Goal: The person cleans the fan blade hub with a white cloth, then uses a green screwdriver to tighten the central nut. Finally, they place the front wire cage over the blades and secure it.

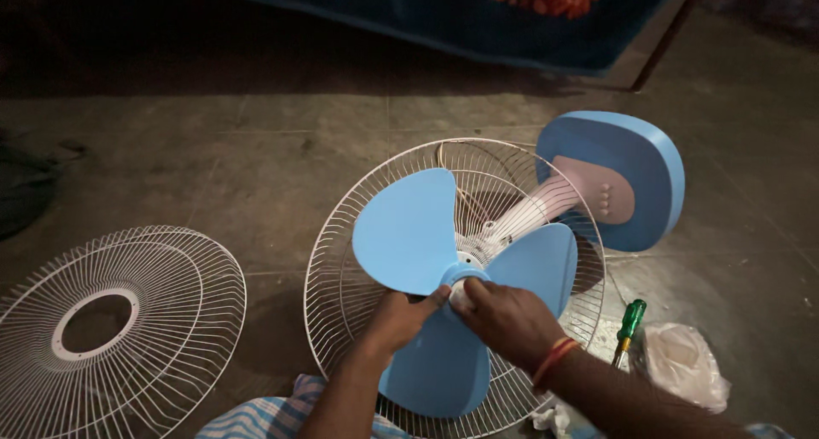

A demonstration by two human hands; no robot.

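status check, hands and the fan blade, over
Left hand and right hand both gripping the hub of the blue three-bladed plastic fan blade. Blade sits in white wire rear guard. Nothing blocking.

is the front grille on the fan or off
Off. The front grille lies flat on the floor, apart from the fan; the blue blades sit uncovered over the rear grille.

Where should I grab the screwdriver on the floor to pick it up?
Take the screwdriver by its green handle, coming from above. The handle lies clear on the floor, while its shaft end runs down beside the plastic bag and the right hand's wrist.
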